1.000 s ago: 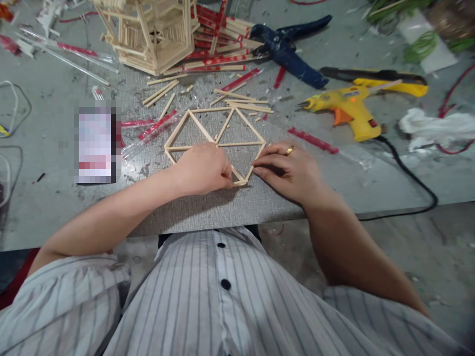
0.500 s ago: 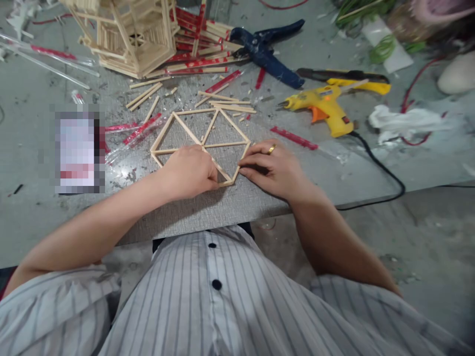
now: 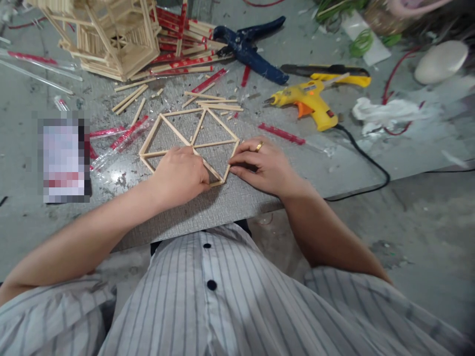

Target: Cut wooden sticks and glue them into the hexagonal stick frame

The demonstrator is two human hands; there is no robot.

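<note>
A six-sided frame of thin wooden sticks (image 3: 215, 145), with spokes meeting at its centre, lies flat on the grey table (image 3: 178, 217). My left hand (image 3: 181, 175) rests over the frame's lower left part, its fingers curled down around the near edge and hiding some sticks. On the right side, my right hand (image 3: 260, 165) pinches the frame's right edge between thumb and fingers; a ring is on one finger. Loose sticks (image 3: 218, 105) lie just beyond the frame.
A stick-built model (image 3: 122, 54) stands at the back left beside red-wrapped stick bundles (image 3: 185, 59). Blue cutters (image 3: 256, 57), a yellow glue gun (image 3: 315, 106) with a black cord, and a cutter knife (image 3: 341, 76) lie right. A blurred-out rectangular object (image 3: 63, 163) is left.
The whole view has shifted, so the table's items appear further left. Both hands keep the same hold on the frame.
</note>
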